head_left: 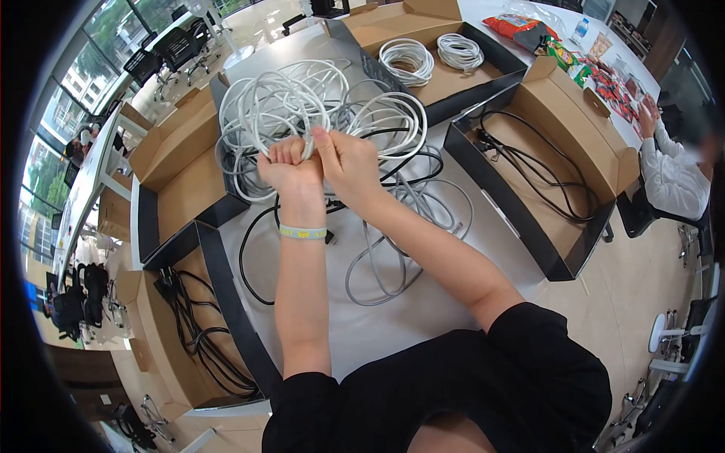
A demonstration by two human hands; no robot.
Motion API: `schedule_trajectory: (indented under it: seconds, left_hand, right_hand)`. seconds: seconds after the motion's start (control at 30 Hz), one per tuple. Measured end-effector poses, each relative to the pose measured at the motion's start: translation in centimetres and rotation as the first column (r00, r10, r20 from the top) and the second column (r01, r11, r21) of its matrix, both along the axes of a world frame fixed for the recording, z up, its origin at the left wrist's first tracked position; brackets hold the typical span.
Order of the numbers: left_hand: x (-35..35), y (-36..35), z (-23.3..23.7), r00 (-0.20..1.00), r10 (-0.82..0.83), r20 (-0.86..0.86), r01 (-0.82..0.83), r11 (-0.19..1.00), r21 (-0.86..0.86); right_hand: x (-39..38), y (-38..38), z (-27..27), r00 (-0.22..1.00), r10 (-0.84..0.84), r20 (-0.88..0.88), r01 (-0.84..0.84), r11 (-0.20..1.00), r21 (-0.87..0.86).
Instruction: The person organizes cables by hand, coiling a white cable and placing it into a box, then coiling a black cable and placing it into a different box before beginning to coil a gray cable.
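Note:
My left hand [290, 164], with a pale printed band at the wrist, is wrapped round a bunch of white cable loops [283, 98]. Close against it, my right hand [347, 162] is also closed on the white cable, its thumb lying up along the strands. The loops rise above and to both sides of my hands over a tangled pile. Mixed into that pile are grey cables [368, 283] and black cables [243, 260], which trail across the white table [362, 328] below my wrists. My fingertips and the exact strands in them are partly hidden.
A back box [472, 83] holds two coiled white cables [406, 62]. Black cables lie in the right box [521, 181] and the lower-left box [162, 362]. Another open box [181, 166] stands left. Snack bags [521, 29] and a seated person [672, 162] are at right.

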State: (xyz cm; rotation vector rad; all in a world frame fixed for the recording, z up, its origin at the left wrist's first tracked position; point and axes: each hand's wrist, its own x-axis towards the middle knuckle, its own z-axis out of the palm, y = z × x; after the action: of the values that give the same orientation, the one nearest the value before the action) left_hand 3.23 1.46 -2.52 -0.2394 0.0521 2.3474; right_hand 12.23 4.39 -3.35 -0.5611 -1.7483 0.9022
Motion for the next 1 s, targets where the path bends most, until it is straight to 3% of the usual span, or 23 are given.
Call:
schedule_trajectory:
  seconds: [0.1, 0.13, 0.17, 0.23, 0.27, 0.3, 0.37, 0.53, 0.63, 0.77, 0.83, 1.0]
  left_hand:
    - [0.1, 0.1, 0.6, 0.996, -0.079, -0.033, 0.082, 0.991, 0.103]
    - [0.4, 0.3, 0.6, 0.981, -0.077, -0.180, 0.073, 0.997, -0.028]
    - [0.8, 0.8, 0.9, 0.980, -0.081, -0.184, 0.078, 0.997, -0.023]
    - [1.6, 1.5, 1.4, 0.944, -0.133, -0.301, 0.055, 0.966, -0.253]
    - [0.8, 1.6, -0.3, 0.856, -0.229, -0.463, 0.191, 0.973, -0.127]
    - [1.2, 1.8, -0.1, 0.856, -0.230, -0.462, 0.196, 0.973, -0.121]
    - [2.2, 2.2, 0.3, 0.772, -0.393, -0.499, 0.234, 0.906, -0.351]
    - [2.6, 2.4, -0.3, 0.580, -0.509, -0.636, 0.339, 0.861, -0.379]
    - [3.2, 2.1, 0.2, 0.538, -0.519, -0.664, 0.328, 0.855, -0.403]
    - [2.7, 2.3, -0.3, 0.575, -0.478, -0.664, 0.265, 0.876, -0.402]
    - [2.3, 2.5, -0.5, 0.715, -0.426, -0.554, 0.214, 0.888, -0.406]
    - [1.0, 2.4, -1.0, 0.806, -0.369, -0.463, 0.239, 0.918, -0.316]
  right_hand:
    - [0.1, 1.4, 0.3, 0.999, 0.043, -0.025, -0.043, 0.999, -0.020]
    - [0.6, 2.0, 0.5, 0.999, 0.049, -0.005, -0.049, 0.998, -0.036]
    - [0.8, 2.7, 0.7, 0.999, 0.043, -0.007, -0.044, 0.999, -0.030]
    - [1.2, 4.1, 0.8, 0.987, 0.138, -0.086, -0.147, 0.982, -0.119]
    - [2.0, 5.4, 0.6, 0.983, 0.181, 0.022, -0.170, 0.952, -0.254]
    - [3.1, 5.6, 1.7, 0.957, 0.288, -0.045, -0.281, 0.871, -0.403]
    - [4.2, 6.6, 2.0, 0.897, 0.332, -0.291, -0.437, 0.765, -0.474]
    - [6.1, 9.9, 1.8, 0.894, 0.218, -0.392, -0.422, 0.707, -0.568]
    - [6.4, 11.4, 2.3, 0.889, 0.165, -0.426, -0.418, 0.673, -0.610]
    - [6.7, 11.1, 2.6, 0.882, 0.261, -0.392, -0.463, 0.638, -0.616]
    - [6.9, 10.2, 2.5, 0.861, 0.385, -0.332, -0.506, 0.592, -0.627]
    - [6.9, 9.0, 2.3, 0.864, 0.483, -0.139, -0.452, 0.624, -0.638]
